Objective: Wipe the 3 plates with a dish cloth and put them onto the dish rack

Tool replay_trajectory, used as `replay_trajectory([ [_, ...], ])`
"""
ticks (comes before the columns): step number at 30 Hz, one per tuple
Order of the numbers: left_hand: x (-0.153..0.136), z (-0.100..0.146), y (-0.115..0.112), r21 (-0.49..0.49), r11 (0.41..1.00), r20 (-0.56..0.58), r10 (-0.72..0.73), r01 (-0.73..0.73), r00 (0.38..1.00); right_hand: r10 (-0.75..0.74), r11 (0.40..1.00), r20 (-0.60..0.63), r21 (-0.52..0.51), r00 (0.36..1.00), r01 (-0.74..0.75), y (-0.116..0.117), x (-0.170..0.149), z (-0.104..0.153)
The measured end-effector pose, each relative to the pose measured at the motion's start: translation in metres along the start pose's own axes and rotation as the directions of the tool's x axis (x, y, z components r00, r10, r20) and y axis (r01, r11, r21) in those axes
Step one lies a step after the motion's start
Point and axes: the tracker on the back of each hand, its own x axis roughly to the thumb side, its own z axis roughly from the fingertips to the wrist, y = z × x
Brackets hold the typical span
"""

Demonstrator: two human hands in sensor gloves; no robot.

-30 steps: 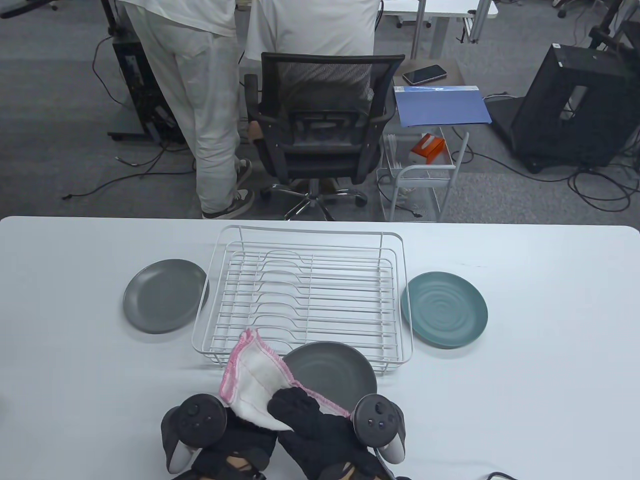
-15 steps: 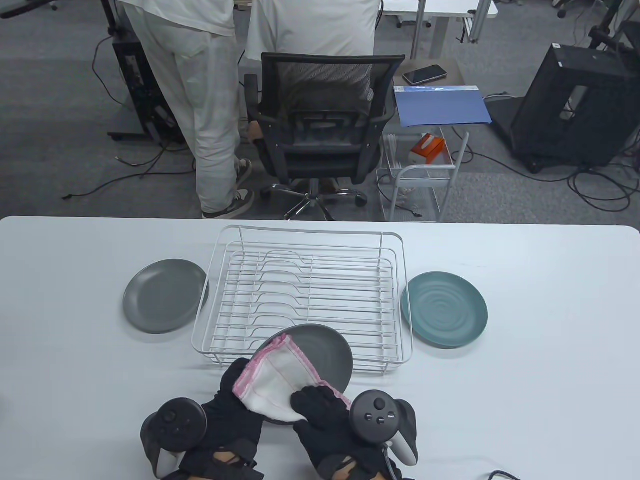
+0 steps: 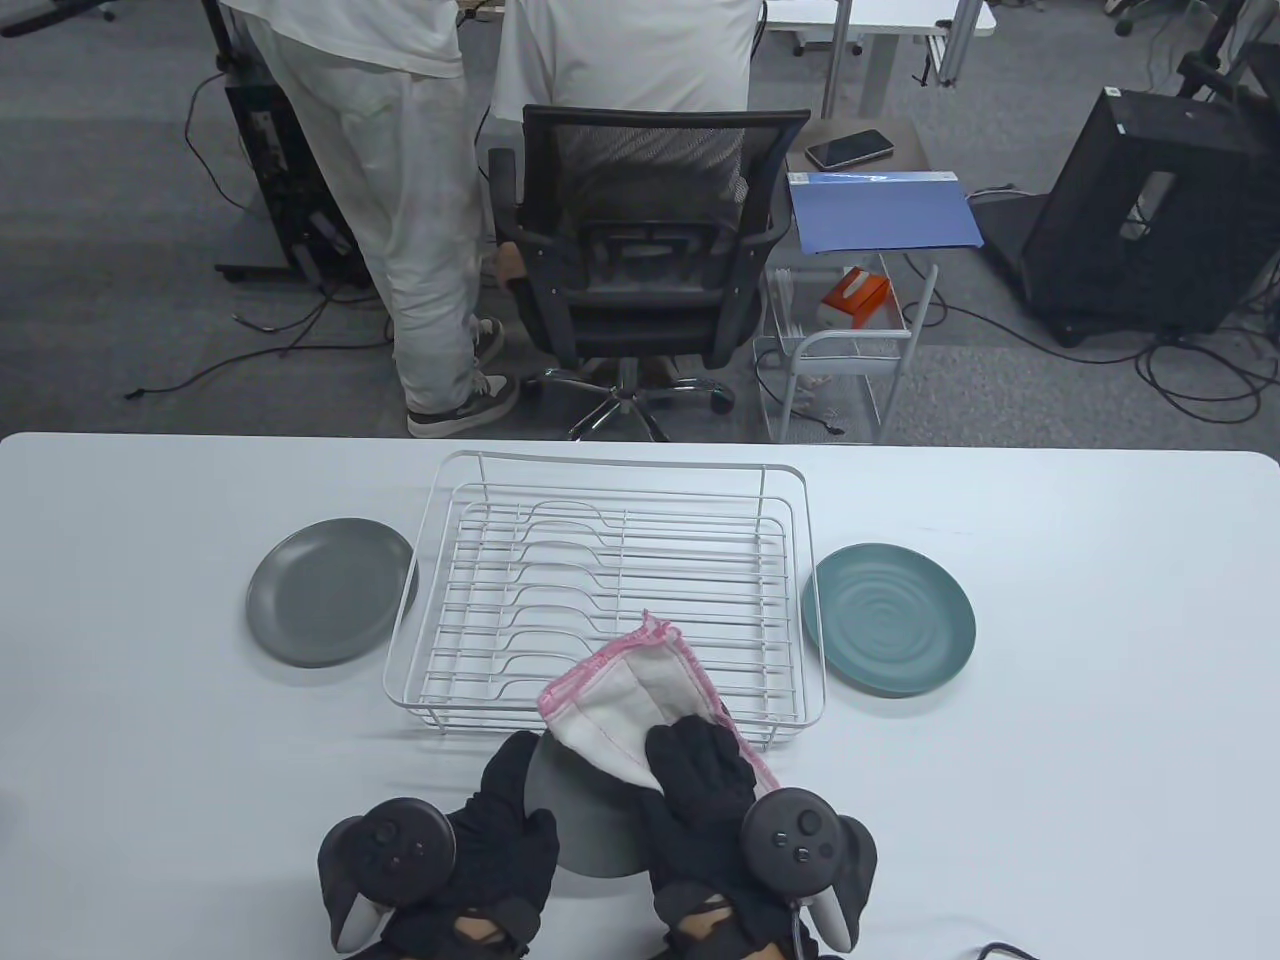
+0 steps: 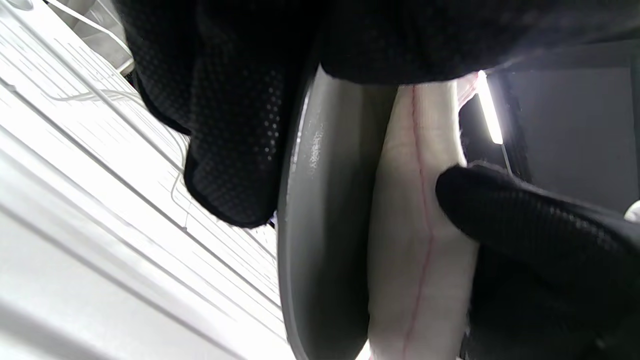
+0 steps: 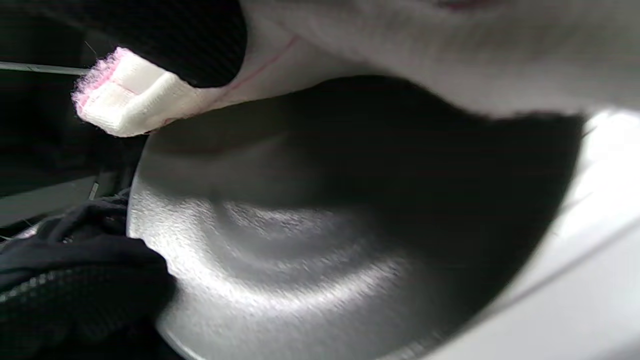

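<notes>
At the near edge of the white counter (image 3: pixel 1050 700), the left hand (image 3: pixel 500 835) grips a dark grey plate (image 3: pixel 590 825) by its left rim, fingers curled over the edge, so the plate is held tilted up between the two hands. The left wrist view shows that rim edge-on, with gloved fingers on one side and the cloth on the other. The right hand (image 3: pixel 705 790) presses a white dish cloth (image 3: pixel 640 705) with pink edging against the plate's face, its fingers bent over the fabric; the cloth's free end stands up past the plate's far edge, in front of the near rail of the dish rack (image 3: pixel 610 590). The white wire rack sits in the middle of the counter with nothing in it. A second grey plate (image 3: pixel 330 590) lies flat just beside the rack's left side, and a teal plate (image 3: pixel 888 618) lies flat just beside its right side, both untouched.
</notes>
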Motion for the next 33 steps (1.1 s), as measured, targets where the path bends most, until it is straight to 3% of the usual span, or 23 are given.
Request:
replay_trajectory([
  [6,0.002,-0.001,-0.009,-0.067,0.998,0.022,-0.002,0.004,1.0,-0.058,0.998,0.171,0.023,0.984,0.054,0.006,0.012,0.001],
  [9,0.001,-0.002,-0.011,-0.068,0.998,0.058,-0.007,0.011,0.998,-0.069,0.992,0.238,0.117,0.969,0.042,0.016,0.021,0.004],
  [12,-0.002,-0.003,-0.012,-0.066,0.997,0.021,0.036,-0.035,0.999,-0.101,0.973,0.263,0.226,0.96,0.04,0.03,0.026,0.006],
  [19,-0.014,-0.003,0.0,0.022,0.995,-0.042,0.095,-0.095,0.995,-0.301,0.882,0.072,0.401,0.951,0.249,0.046,0.016,0.007],
  [24,-0.018,0.0,0.012,0.125,0.985,-0.058,0.124,-0.116,0.991,-0.306,0.845,-0.013,0.457,0.952,0.278,0.046,0.009,0.004],
  [33,-0.017,0.003,0.023,0.189,0.981,-0.037,0.042,-0.035,0.998,-0.107,0.915,-0.077,0.381,0.991,0.129,0.033,0.001,0.001],
])
